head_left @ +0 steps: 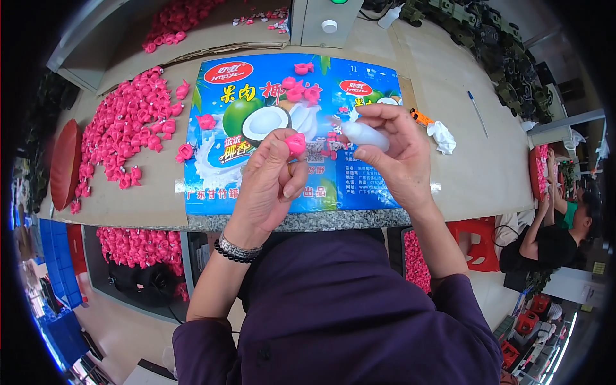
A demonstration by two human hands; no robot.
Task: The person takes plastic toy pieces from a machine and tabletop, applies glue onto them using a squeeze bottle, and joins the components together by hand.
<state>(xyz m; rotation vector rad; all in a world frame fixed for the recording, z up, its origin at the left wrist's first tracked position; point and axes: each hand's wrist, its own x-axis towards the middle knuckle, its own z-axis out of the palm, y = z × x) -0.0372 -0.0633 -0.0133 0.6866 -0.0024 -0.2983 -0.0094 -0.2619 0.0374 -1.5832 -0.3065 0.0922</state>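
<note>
My left hand (264, 172) pinches a small pink plastic piece (296, 144) between thumb and forefinger, its other fingers curled. In my right hand (405, 157) is a small white squeeze bottle (366, 136), tilted so its narrow end faces the pink piece. A gap separates the two. Below both hands lies a flat blue printed cardboard sheet (218, 173). Several loose pink pieces rest on the sheet, among them one at its left side (206, 122) and one at its far edge (303, 68). Small pink and white parts (332, 144) lie beneath the bottle's tip, partly hidden.
A large heap of pink pieces (128, 122) spreads left, beside a red tray (65, 165). To the right are an orange tool (420, 117), a crumpled white tissue (443, 137) and a pen (477, 112). A metal post (324, 25) stands at the back. Another person (555, 224) sits far right.
</note>
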